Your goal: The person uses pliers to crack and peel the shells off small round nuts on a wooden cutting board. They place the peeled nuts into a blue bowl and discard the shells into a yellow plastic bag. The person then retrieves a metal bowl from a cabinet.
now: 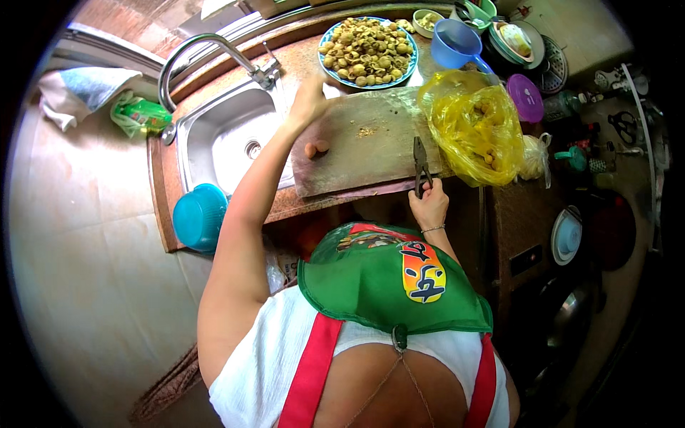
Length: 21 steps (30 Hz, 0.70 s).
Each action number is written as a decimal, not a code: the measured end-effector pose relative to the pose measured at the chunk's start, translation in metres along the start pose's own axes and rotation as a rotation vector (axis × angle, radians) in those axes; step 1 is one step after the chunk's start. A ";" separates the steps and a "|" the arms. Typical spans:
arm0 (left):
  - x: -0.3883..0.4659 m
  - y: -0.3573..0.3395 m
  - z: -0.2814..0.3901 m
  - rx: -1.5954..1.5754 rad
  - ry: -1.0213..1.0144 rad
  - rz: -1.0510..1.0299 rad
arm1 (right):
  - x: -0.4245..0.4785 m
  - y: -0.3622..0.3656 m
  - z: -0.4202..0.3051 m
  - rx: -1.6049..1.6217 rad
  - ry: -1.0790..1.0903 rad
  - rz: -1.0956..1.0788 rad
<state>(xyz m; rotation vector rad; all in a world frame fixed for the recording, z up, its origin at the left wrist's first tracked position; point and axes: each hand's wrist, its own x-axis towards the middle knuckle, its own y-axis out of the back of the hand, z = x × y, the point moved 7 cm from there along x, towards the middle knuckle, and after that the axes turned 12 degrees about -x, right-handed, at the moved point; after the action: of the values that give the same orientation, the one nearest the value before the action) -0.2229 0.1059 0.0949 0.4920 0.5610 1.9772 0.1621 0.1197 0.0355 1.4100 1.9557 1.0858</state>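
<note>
My right hand [431,203] grips the handles of dark metal pliers [420,158], whose jaws point away from me over the board's right part. Motion blurs my left hand [310,101], above the far left corner of a worn cutting board [369,155]; its fingers and anything in them are unclear. Just beyond it, a blue-rimmed plate [327,70] bears a heap of round brown nuts or shells [369,51], many looking cracked. Two small reddish-brown pieces [316,148] lie on the board's left, with crumbs [366,131] nearer its middle. A yellow plastic bag [455,123] holding some round nuts overlaps the board's right edge.
Left of the board is a steel sink [214,134] with a curved faucet [208,40]. A teal plastic basin [199,219] sits at the counter's front left. Behind the bag stand a blue dipper [455,45], a small bowl of pale pieces [428,21] and stacked dishes [516,45].
</note>
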 end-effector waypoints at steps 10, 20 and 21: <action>-0.114 -0.052 -0.017 0.112 -0.027 -0.064 | 0.011 -0.019 -0.021 0.048 0.098 -0.117; -0.136 -0.134 0.027 -0.057 -0.194 0.154 | 0.001 -0.012 -0.019 0.006 0.047 -0.156; -0.138 -0.133 0.028 -0.057 -0.207 0.163 | 0.000 -0.011 -0.020 -0.003 0.046 -0.170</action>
<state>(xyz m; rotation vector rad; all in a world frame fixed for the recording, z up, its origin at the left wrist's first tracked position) -0.0531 0.0421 0.0271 0.7158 0.3429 2.0587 0.1407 0.1117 0.0377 1.2021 2.0635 1.0500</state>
